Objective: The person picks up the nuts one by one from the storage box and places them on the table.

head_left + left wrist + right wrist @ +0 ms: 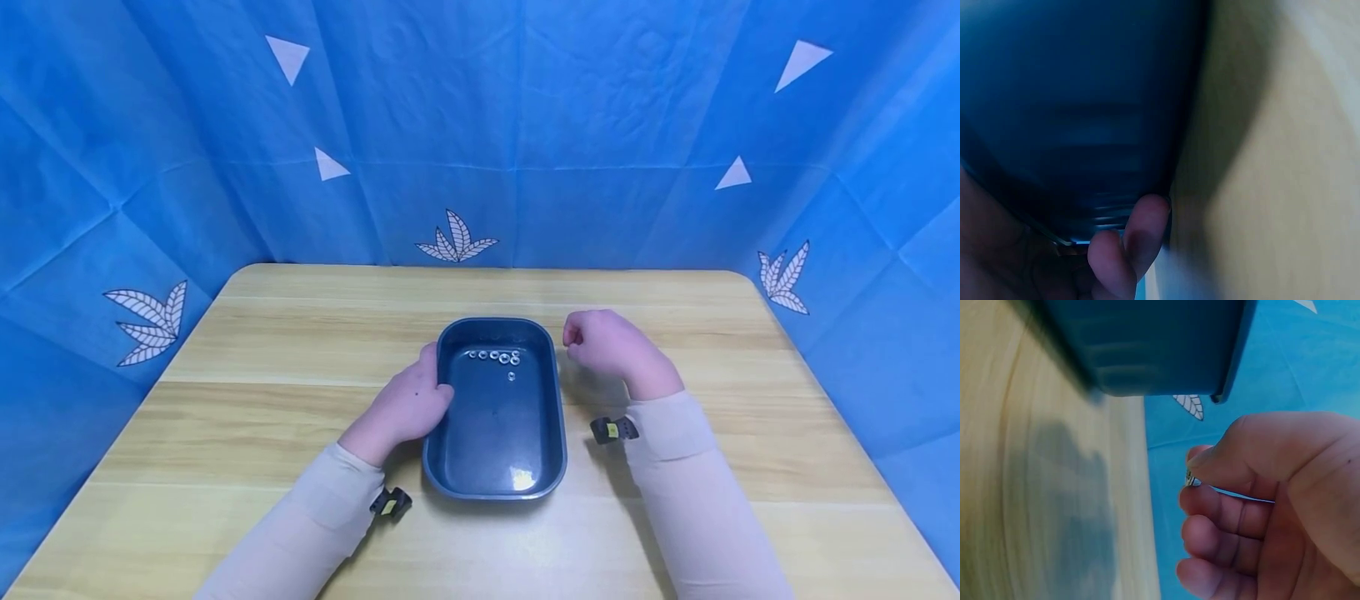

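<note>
A dark blue rectangular tray [495, 442] lies in front of me in the head view. My left hand [408, 396] grips its left side, thumb over the rim; in the left wrist view two fingertips [1147, 219] press against its outer wall. Several small shiny metal nuts [505, 359] sit on the tray floor, most in a row near the far end and one a little closer. Just outside the far right corner is my right hand [611, 346]. Between its thumb and index finger it pinches a small metal nut [1190, 479], largely covered by the fingertips.
The tray is on a light wood-grain table [285, 433]. Behind and on both sides hangs a blue cloth [585, 200] printed with white triangles and leaves. A black wrist strap [392, 503] shows at the left sleeve, another strap [613, 430] at the right.
</note>
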`<action>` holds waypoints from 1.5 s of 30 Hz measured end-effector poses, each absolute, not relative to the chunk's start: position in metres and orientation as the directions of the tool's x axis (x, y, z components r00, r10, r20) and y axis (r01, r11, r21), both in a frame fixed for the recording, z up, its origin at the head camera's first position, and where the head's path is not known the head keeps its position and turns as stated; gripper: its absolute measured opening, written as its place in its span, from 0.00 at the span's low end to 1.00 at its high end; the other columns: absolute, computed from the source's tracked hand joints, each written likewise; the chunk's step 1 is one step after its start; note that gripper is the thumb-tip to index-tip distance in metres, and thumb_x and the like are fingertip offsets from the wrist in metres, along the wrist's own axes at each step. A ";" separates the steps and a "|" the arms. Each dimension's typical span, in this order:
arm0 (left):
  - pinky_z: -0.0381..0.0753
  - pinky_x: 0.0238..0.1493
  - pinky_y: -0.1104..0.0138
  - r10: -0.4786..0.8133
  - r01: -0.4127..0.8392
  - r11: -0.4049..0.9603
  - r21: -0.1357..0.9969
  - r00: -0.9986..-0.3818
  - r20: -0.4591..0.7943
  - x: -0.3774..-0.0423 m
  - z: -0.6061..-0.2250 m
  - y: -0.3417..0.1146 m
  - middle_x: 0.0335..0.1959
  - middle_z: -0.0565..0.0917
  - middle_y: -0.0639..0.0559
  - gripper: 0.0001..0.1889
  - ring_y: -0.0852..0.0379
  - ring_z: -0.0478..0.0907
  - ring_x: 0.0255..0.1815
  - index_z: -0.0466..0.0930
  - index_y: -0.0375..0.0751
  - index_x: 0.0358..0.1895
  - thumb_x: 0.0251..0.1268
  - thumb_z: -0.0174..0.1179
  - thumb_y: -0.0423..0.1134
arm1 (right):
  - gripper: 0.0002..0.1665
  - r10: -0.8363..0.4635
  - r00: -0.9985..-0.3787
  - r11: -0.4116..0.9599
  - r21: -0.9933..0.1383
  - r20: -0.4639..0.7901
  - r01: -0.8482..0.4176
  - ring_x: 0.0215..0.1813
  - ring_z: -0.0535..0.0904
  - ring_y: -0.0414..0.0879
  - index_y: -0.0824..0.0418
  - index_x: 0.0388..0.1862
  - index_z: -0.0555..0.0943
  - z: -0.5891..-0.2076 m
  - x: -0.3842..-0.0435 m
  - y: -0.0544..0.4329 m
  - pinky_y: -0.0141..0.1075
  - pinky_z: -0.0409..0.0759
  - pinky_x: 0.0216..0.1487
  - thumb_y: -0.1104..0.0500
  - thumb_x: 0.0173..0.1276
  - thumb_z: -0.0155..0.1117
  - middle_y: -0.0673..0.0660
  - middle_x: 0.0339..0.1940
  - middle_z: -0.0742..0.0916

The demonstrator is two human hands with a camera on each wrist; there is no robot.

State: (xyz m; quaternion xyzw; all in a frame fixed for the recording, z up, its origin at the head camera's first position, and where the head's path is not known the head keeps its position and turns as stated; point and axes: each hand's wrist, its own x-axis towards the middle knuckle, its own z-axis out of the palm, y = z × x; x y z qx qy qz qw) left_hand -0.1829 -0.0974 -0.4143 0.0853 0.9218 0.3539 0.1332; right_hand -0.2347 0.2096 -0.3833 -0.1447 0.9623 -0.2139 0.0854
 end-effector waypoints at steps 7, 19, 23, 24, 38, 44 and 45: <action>0.72 0.62 0.45 0.250 0.056 0.730 0.681 -0.949 -0.190 -0.183 -0.414 -0.099 0.76 0.63 0.39 0.38 0.42 0.72 0.61 0.40 0.37 0.81 0.75 0.46 0.42 | 0.05 -0.314 -0.933 0.878 -0.427 -0.176 -0.215 0.42 0.78 0.52 0.58 0.38 0.82 -0.389 -0.237 0.211 0.49 0.77 0.48 0.63 0.67 0.60 0.55 0.38 0.85; 0.72 0.62 0.45 0.254 0.058 0.733 0.678 -0.948 -0.193 -0.182 -0.414 -0.099 0.76 0.63 0.39 0.38 0.42 0.72 0.62 0.40 0.37 0.81 0.75 0.46 0.42 | 0.12 -0.310 -0.928 0.894 -0.397 -0.206 -0.210 0.44 0.79 0.52 0.56 0.38 0.83 -0.403 -0.241 0.211 0.50 0.77 0.48 0.68 0.61 0.57 0.55 0.39 0.85; 0.71 0.63 0.45 0.254 0.060 0.736 0.674 -0.948 -0.193 -0.182 -0.414 -0.099 0.77 0.63 0.39 0.38 0.42 0.72 0.63 0.41 0.37 0.81 0.75 0.46 0.42 | 0.11 -0.313 -0.927 0.900 -0.376 -0.205 -0.221 0.42 0.78 0.52 0.56 0.35 0.82 -0.409 -0.243 0.210 0.48 0.77 0.46 0.69 0.60 0.56 0.54 0.37 0.84; 0.71 0.64 0.45 0.254 0.059 0.736 0.675 -0.947 -0.195 -0.182 -0.413 -0.099 0.77 0.62 0.39 0.38 0.42 0.72 0.63 0.41 0.37 0.81 0.75 0.46 0.42 | 0.11 -0.314 -0.927 0.901 -0.371 -0.205 -0.223 0.42 0.78 0.52 0.55 0.35 0.82 -0.410 -0.243 0.210 0.48 0.77 0.46 0.69 0.60 0.56 0.54 0.37 0.84; 0.73 0.61 0.46 0.249 0.049 0.739 0.672 -0.947 -0.204 -0.187 -0.412 -0.096 0.76 0.63 0.40 0.37 0.42 0.72 0.60 0.41 0.36 0.81 0.76 0.46 0.42 | 0.10 -0.309 -0.931 0.901 -0.372 -0.191 -0.223 0.45 0.78 0.53 0.56 0.41 0.82 -0.410 -0.246 0.210 0.50 0.77 0.50 0.66 0.62 0.59 0.55 0.42 0.85; 0.75 0.55 0.50 0.250 0.050 0.747 0.663 -0.945 -0.211 -0.185 -0.411 -0.097 0.74 0.66 0.40 0.37 0.42 0.74 0.57 0.41 0.36 0.81 0.76 0.46 0.42 | 0.10 -0.310 -0.935 0.898 -0.378 -0.175 -0.227 0.47 0.79 0.54 0.57 0.44 0.83 -0.403 -0.243 0.209 0.52 0.77 0.53 0.61 0.66 0.60 0.55 0.43 0.86; 0.75 0.54 0.50 0.249 0.048 0.747 0.663 -0.945 -0.212 -0.185 -0.412 -0.098 0.73 0.66 0.40 0.37 0.42 0.74 0.56 0.42 0.36 0.81 0.76 0.46 0.42 | 0.10 -0.310 -0.935 0.896 -0.380 -0.172 -0.228 0.47 0.79 0.54 0.58 0.45 0.83 -0.401 -0.242 0.209 0.53 0.77 0.52 0.60 0.67 0.60 0.56 0.43 0.86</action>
